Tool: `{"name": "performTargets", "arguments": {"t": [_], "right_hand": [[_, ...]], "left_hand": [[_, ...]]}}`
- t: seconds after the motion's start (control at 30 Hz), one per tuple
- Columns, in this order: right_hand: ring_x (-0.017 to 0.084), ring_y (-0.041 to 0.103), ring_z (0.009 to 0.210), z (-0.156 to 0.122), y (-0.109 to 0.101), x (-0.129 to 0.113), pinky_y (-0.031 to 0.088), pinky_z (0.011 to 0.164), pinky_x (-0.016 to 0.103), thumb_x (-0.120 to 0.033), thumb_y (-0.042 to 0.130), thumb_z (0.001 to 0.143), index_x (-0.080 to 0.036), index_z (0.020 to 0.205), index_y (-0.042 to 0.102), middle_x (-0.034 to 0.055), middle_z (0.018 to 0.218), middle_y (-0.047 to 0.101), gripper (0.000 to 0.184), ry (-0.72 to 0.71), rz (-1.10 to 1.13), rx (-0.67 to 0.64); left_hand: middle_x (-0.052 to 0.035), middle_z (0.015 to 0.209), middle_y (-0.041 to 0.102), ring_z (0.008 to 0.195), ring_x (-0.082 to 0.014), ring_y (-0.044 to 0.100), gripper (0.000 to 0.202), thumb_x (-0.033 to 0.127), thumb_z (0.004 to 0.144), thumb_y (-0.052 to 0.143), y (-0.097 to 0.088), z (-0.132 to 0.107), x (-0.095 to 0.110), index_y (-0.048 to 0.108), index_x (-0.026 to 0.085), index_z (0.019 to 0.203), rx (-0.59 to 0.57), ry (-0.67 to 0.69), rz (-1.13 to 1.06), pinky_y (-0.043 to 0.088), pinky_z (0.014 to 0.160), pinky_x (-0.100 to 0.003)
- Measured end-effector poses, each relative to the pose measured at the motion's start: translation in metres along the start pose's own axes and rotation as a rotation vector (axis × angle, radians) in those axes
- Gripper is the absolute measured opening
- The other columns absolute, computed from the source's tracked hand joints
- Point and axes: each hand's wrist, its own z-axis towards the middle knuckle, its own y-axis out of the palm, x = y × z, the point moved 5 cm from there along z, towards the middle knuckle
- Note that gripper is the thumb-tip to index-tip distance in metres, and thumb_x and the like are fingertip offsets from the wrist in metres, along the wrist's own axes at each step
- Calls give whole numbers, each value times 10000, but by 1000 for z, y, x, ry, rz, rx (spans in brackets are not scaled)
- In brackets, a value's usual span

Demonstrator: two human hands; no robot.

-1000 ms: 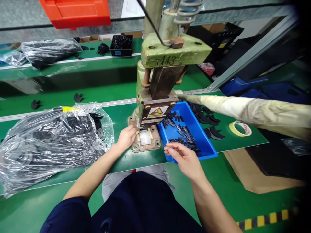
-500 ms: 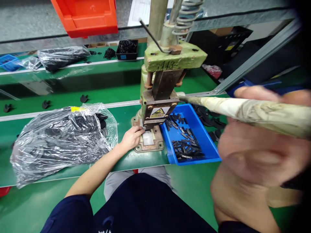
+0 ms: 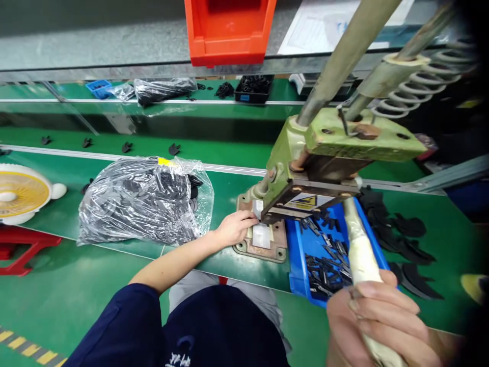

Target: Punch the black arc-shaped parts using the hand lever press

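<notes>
My right hand (image 3: 385, 318) is wrapped round the pale, tape-wrapped lever handle (image 3: 361, 250) of a green hand press (image 3: 288, 145). The handle slants down toward me, over the blue bin. On the left side of the press's metal base (image 3: 277, 239), my left hand (image 3: 234, 228) has its fingers pressed together, their tips at the gap under the press head (image 3: 321, 201). Whatever those fingertips hold, if anything, is hidden. A light metal plate (image 3: 262, 236) lies on the base beside them.
Right of the base stands a blue bin (image 3: 296, 262) with several small black parts. Curved black pieces (image 3: 410, 244) lie farther right. A clear bag of black parts (image 3: 141, 204) lies left, near a fan (image 3: 23, 193). An orange bin (image 3: 231, 56) hangs over the back.
My right hand has pulled the lever down and toward me. My left hand stays at the press base. The view has shifted left, bringing the fan into sight.
</notes>
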Motion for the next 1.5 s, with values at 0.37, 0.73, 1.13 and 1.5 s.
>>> {"name": "performTargets", "arguments": {"t": [0.37,0.73,1.13,1.5], "right_hand": [[188,412,463,-3,6,4,410,519,474,-491,444,835,-242,556,258,-27,488,374,418,-148,11,24],[248,516,558,-7,-4,7,466,619,588,-528,420,854,-276,562,436,1,549,512,386,-107,15,-45],[227,509,557,-8,-2,7,472,666,563,-514,460,841,-265,565,414,-15,552,501,375,-113,49,-6],[258,545,585,-6,-2,10,457,698,596,-453,455,767,-271,581,505,6,560,556,265,-114,80,-19]], "left_hand": [[-180,1130,631,1111,-270,574,308,59,824,451,-98,-22,-114,670,97,1036,111,-662,413,468,1019,-403],[-235,1479,362,1388,-431,280,570,382,913,501,-126,-24,-156,458,198,1451,-129,-1010,662,458,953,-605],[-178,1523,389,1452,-375,274,403,206,942,453,-81,-52,-82,619,262,1305,-200,-686,644,207,1094,-743],[-144,1527,444,1445,-340,343,430,143,905,505,-97,-54,-83,621,204,1314,-117,-478,519,299,1143,-602]]}}
